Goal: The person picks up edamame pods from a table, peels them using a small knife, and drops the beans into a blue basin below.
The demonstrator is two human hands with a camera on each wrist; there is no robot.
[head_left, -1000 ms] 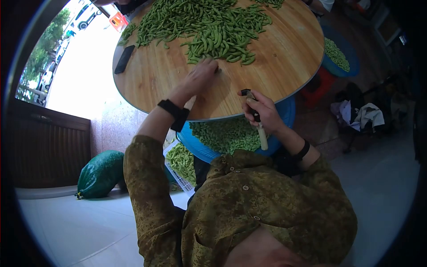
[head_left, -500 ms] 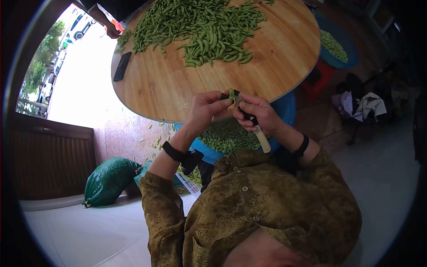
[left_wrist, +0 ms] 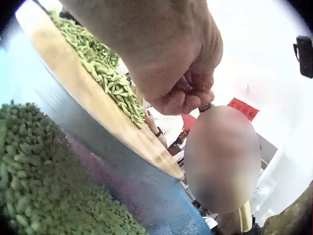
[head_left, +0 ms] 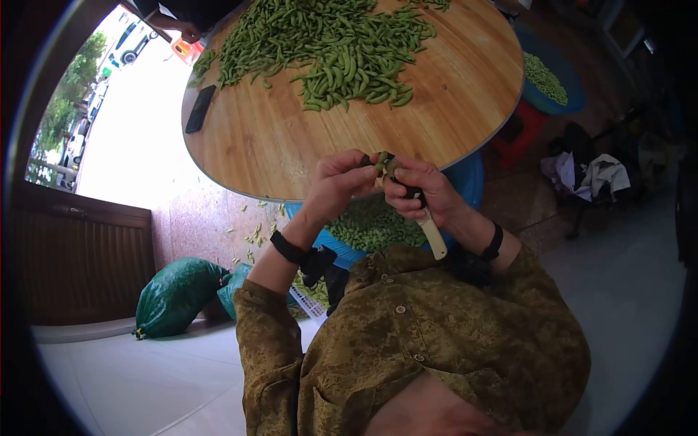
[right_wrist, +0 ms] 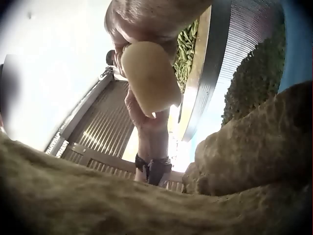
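My left hand (head_left: 337, 182) pinches a green bean pod (head_left: 382, 158) between thumb and fingers, over the near edge of the round wooden table (head_left: 454, 109). Right against it, my right hand (head_left: 427, 187) grips a cream-handled tool (head_left: 435, 240); the handle sticks out below the fist, and the tool's working end is mostly hidden at the pod. Black wrapping shows on fingers of both hands. In the right wrist view the handle's blunt end (right_wrist: 149, 78) points at the camera. Below the hands, a blue basin (head_left: 472, 182) holds many shelled green beans (head_left: 374, 224).
A large heap of pods (head_left: 349, 62) covers the table's far side, with a dark flat object (head_left: 200, 109) at its left edge. Green sacks (head_left: 178, 294) and a white crate (head_left: 311, 304) stand lower left. Another blue basin (head_left: 571, 80) of beans is at right. Another person's hand (head_left: 190, 33) shows upper left.
My left hand has come back from the heap's near edge to my right hand, bringing a pod. Over the last half second both hands stay together, the tool's handle shifting slightly.
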